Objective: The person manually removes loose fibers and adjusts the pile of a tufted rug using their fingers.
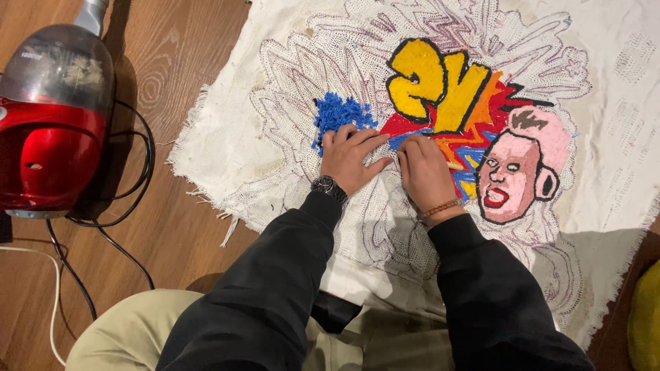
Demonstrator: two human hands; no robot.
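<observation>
A white mesh rug canvas (275, 137) lies on the wooden floor, partly filled with yellow, red, blue and pink yarn and a cartoon face (512, 175). A loose pile of short blue yarn pieces (340, 113) rests on the canvas. My left hand (350, 158) lies flat on the canvas just below the blue pile, fingers spread, a dark wristwatch on the wrist. My right hand (423, 172) is curled with fingertips pinched at the canvas near the blue patch; a thin pale tool (455, 165) sticks out beside it. A beaded bracelet circles that wrist.
A red canister vacuum cleaner (51, 117) stands at the left on the floor, its black cable (134, 199) looping beside it. A white cord (51, 295) runs along the lower left. A yellow-green object (646, 316) shows at the right edge.
</observation>
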